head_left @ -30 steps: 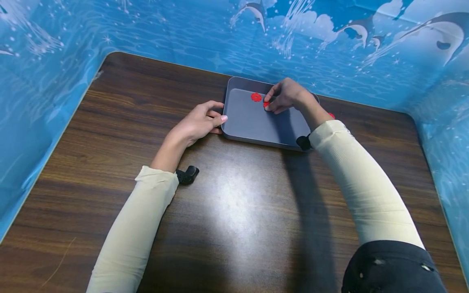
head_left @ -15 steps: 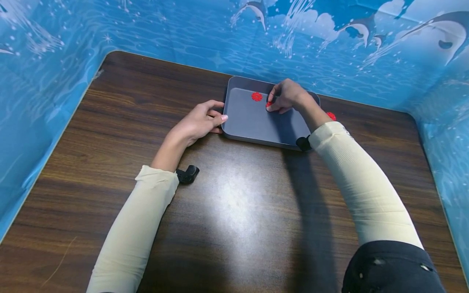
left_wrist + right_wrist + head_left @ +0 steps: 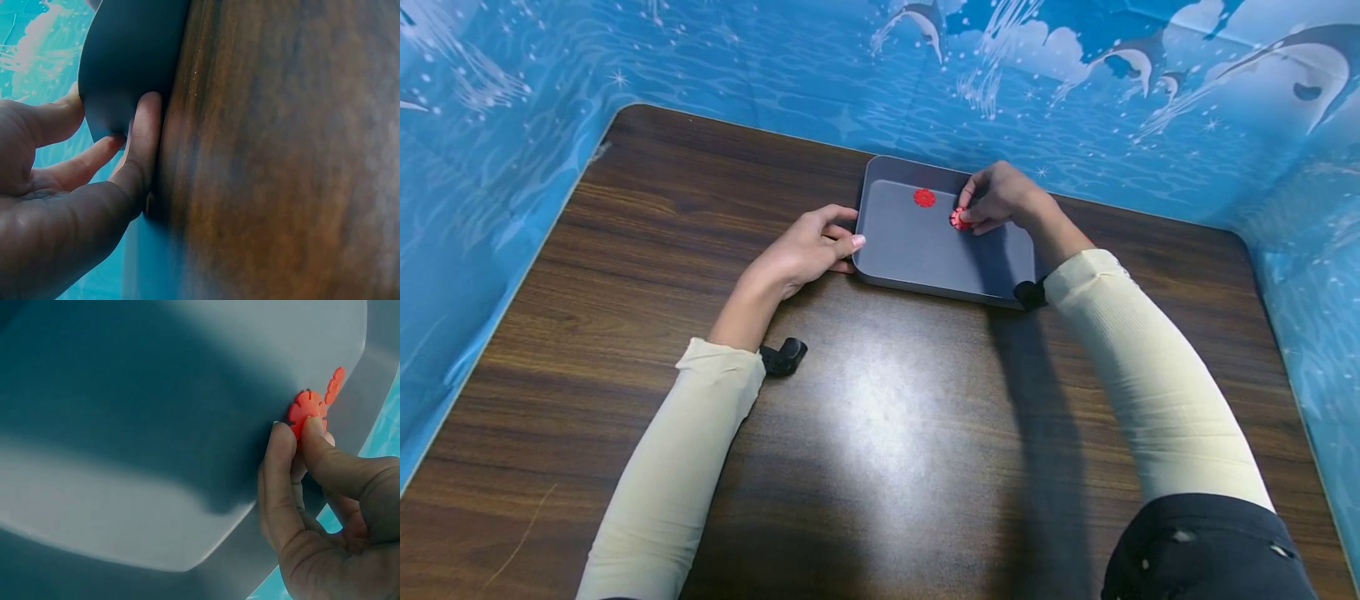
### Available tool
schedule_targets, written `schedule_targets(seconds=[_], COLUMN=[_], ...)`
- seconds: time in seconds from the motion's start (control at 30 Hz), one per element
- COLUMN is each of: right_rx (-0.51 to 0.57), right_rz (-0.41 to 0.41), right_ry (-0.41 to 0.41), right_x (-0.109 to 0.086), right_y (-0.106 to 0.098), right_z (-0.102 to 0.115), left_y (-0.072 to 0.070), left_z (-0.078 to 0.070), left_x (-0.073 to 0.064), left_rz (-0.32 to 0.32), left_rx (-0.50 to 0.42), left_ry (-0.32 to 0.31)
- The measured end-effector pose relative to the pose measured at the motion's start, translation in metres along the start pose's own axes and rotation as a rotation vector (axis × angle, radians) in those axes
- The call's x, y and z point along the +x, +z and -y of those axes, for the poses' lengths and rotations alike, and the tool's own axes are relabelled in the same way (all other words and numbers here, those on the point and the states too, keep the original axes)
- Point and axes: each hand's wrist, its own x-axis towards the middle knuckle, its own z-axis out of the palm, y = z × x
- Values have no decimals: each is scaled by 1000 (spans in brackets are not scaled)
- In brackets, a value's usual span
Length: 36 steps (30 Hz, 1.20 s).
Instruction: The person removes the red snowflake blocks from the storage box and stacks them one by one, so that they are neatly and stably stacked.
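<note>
My right hand (image 3: 1000, 198) pinches a red notched plastic disc (image 3: 306, 412) between thumb and fingertips, over the far right part of a shallow grey baking tray (image 3: 917, 250). The disc's flat face shows in the head and right wrist views. A second red notched disc (image 3: 924, 197) lies in the tray near its back wall, left of the pinched one. At the tray's left side my left hand (image 3: 811, 243) touches the rim and outer wall with fairly straight fingers. In the left wrist view, its fingertips (image 3: 147, 106) press the wall just above the table.
The tray stands near the back edge of a dark wood-grain table (image 3: 880, 467). A blue sea-print cloth (image 3: 760, 75) with dolphins hangs behind and at both sides. Black wrist cameras (image 3: 784, 357) sit at both cuffs.
My right hand has shifted slightly right with its disc, whose face has turned more into view. A red disc right of the tray has become hidden behind my right arm. My left hand stays put.
</note>
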Motion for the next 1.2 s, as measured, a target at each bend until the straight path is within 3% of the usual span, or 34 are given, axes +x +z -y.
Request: schedule_targets(seconds=[0.33, 0.73, 0.97, 1.2], right_rx=[37, 107, 5, -63], right_rz=[-21, -14, 8, -4], right_ry=[32, 70, 86, 112], right_x=[-7, -25, -34, -44], right_y=[-17, -58, -86, -101], right_z=[-7, -28, -47, -68], left_y=[0, 0, 1, 1], left_z=[0, 1, 1, 0], left_x=[0, 1, 1, 2], left_rz=[-2, 3, 2, -3], left_rx=[-17, -14, -27, -30], left_ry=[1, 5, 4, -5])
